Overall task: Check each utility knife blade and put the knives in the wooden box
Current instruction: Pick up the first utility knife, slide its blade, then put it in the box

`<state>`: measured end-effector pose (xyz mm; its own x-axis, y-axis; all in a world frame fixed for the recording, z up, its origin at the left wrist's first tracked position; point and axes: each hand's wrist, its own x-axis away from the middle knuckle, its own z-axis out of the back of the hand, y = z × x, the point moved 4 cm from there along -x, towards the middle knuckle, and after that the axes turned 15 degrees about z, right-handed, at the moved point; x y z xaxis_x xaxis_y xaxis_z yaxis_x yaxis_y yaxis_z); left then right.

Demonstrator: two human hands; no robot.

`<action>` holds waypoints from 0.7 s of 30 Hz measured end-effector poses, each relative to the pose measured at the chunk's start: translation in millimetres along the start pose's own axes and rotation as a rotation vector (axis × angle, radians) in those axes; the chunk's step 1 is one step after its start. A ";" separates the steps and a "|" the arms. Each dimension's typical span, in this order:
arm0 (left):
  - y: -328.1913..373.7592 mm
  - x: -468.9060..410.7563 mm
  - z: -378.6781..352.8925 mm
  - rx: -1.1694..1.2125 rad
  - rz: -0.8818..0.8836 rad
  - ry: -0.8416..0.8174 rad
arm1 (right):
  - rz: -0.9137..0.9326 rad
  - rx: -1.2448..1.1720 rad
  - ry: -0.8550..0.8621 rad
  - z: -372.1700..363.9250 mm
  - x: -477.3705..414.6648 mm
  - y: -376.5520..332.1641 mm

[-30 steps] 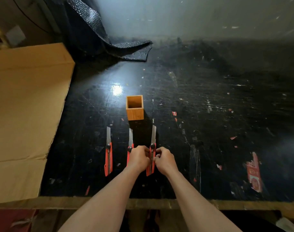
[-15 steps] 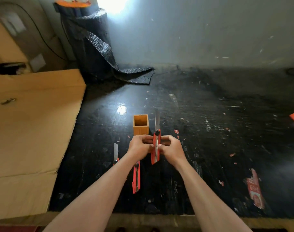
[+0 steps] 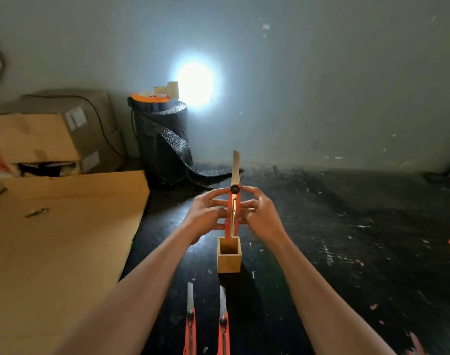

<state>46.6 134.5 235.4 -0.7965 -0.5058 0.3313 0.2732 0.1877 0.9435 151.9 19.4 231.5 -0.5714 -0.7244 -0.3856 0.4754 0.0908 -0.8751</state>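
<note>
I hold a red utility knife (image 3: 233, 211) upright in front of me, its long blade pointing up. My left hand (image 3: 206, 216) grips the handle from the left and my right hand (image 3: 261, 213) from the right, fingertips near the black lock knob. The knife's lower end hangs just above the open top of the small wooden box (image 3: 229, 262), which stands on the black surface. Two more red utility knives lie side by side with blades extended near the bottom edge: the left one (image 3: 190, 326) and the right one (image 3: 223, 329).
Flat cardboard sheets (image 3: 60, 239) cover the left side. Behind them are a cardboard box (image 3: 39, 139) and a roll of black mesh matting (image 3: 165, 139). A grey wall with a bright light spot closes the back. The black worktop (image 3: 346, 252) stretches to the right, littered with scraps.
Both hands lifted the right-hand knife off the surface and raised it upright above the wooden box. The camera tilted up, so the other two knives moved to the bottom of the view.
</note>
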 end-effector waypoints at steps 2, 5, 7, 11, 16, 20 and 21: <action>14.3 3.2 5.8 -0.013 -0.042 0.011 | 0.058 0.084 0.004 -1.5 -13.2 -10.8; 28.6 4.7 10.7 -0.069 -0.089 0.026 | 0.135 0.211 0.018 0.2 -29.8 -23.5; 35.9 4.7 12.6 -0.083 -0.123 0.020 | 0.174 0.247 0.056 3.7 -39.2 -34.1; 47.3 5.1 14.8 -0.091 -0.165 0.016 | 0.225 0.240 0.097 10.3 -50.0 -50.0; 56.9 2.7 21.1 -0.043 -0.202 0.009 | 0.227 0.202 0.030 8.2 -50.1 -51.3; 61.1 -5.1 27.5 -0.010 -0.180 0.008 | 0.232 0.218 0.006 4.4 -46.3 -47.7; 61.5 -6.8 28.3 -0.003 -0.171 0.005 | 0.227 0.212 0.002 3.3 -44.9 -46.9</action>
<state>53.6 173.3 290.9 -0.8289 -0.5343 0.1657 0.1352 0.0962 0.9861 157.5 45.4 290.8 -0.4362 -0.7005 -0.5648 0.7200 0.1049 -0.6861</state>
